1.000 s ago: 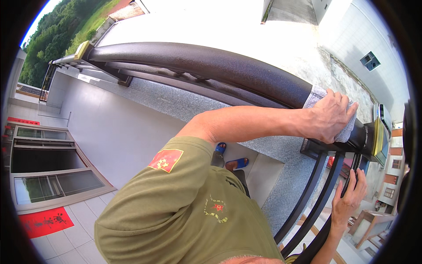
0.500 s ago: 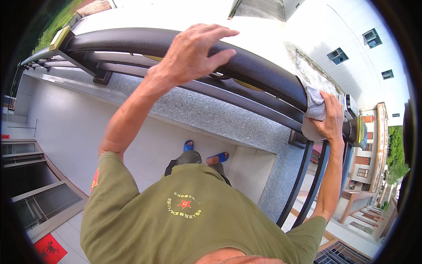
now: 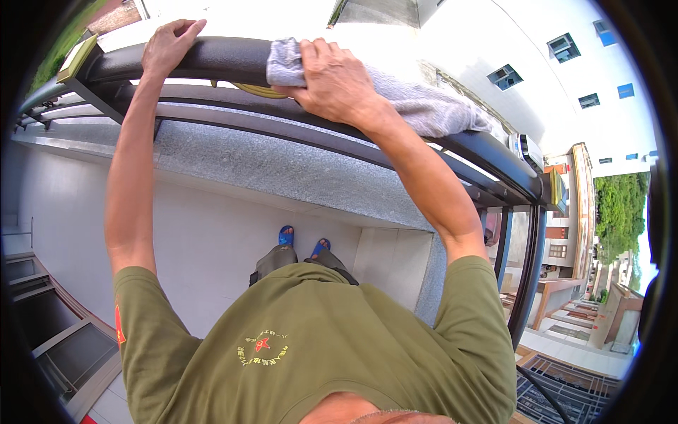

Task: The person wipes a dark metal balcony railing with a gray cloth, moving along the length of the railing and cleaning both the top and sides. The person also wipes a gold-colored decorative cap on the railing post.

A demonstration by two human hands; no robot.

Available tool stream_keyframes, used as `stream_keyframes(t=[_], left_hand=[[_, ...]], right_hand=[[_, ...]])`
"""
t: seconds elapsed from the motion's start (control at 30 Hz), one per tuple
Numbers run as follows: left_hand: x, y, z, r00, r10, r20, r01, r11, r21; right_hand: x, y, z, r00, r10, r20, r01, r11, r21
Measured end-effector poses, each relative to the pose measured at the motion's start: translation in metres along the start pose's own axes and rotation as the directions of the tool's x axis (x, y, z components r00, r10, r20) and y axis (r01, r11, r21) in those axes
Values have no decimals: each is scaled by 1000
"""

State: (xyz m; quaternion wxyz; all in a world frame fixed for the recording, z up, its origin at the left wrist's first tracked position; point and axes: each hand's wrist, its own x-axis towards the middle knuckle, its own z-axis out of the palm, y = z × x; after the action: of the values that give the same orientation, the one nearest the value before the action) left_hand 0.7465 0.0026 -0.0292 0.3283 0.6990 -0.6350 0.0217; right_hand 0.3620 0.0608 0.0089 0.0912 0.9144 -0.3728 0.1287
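A thick dark round handrail (image 3: pixel 219 58) curves across the upper part of the view. Over its middle and right stretch lies a light grey towel (image 3: pixel 417 99), draped along the top. My right hand (image 3: pixel 337 79) is closed around the towel's left end, pressing it round the rail, with the fingers over the far side. Farther left, my left hand (image 3: pixel 168 49) rests on the bare rail. Its fingers bend together over the far side, their tips partly hidden, and no cloth is in that hand.
Lower dark bars (image 3: pixel 282 127) run beneath the handrail, above a grey granite ledge (image 3: pixel 268 152). Posts with gold caps (image 3: pixel 76 59) stand at both ends. A small black-and-white device (image 3: pixel 528 152) sits by the right corner. My feet in blue slippers (image 3: pixel 285 237) stand on pale floor.
My right hand has moved left along the rail from the right corner, and the towel now lies spread there. My left hand has come down from the air onto the rail farther left.
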Motion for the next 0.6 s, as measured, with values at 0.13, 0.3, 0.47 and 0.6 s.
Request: stream_keyframes(t=[0.13,0.3,0.47,0.6], left_hand=[[-4,24,-11,990,-133,42,122,973,198],[-12,10,-18,991,-132,-14,133,983,124],[-6,7,-16,990,-134,-34,137,983,122],[-3,10,-13,986,-166,0,165,979,120]], right_hand=[[66,-49,12,998,1,67,2,999,-35],[2,1,-20,967,149,208,-158,987,25],[-135,69,-29,969,-33,-245,11,996,-94],[-216,107,-74,921,217,-325,-57,898,437]])
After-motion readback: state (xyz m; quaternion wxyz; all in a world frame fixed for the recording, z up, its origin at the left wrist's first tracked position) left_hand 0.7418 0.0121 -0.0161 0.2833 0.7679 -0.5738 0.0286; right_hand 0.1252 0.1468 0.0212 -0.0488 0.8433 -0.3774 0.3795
